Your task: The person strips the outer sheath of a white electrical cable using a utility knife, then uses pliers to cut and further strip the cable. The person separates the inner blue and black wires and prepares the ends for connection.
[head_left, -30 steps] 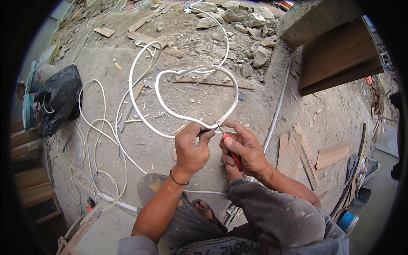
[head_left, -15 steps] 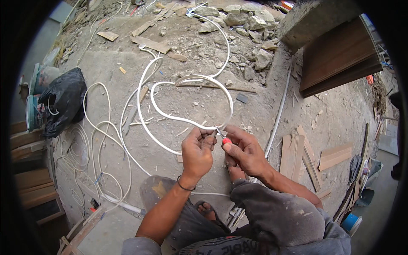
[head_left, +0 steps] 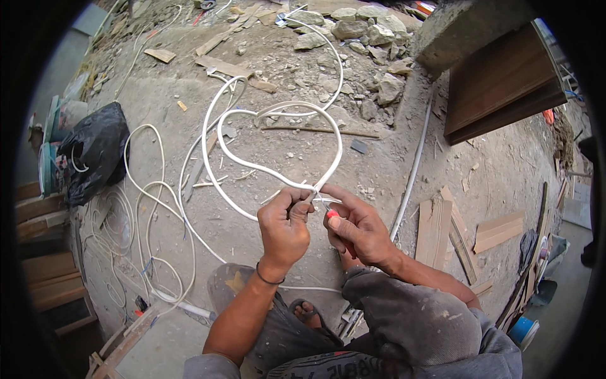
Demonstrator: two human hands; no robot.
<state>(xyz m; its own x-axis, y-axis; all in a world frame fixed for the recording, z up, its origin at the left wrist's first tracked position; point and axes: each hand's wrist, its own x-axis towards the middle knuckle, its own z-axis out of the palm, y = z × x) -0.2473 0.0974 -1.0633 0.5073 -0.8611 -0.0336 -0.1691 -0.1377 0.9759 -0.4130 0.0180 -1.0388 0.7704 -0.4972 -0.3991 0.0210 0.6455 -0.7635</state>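
Together the hands — left (head_left: 285, 226), right (head_left: 355, 228) — pinch the white cable (head_left: 235, 159), its loop lying just beyond them

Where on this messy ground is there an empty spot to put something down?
Bare ground lies between the white conduit pipe and the wooden planks, below the brown board. The left side is crowded with white cable loops; rocks fill the top.
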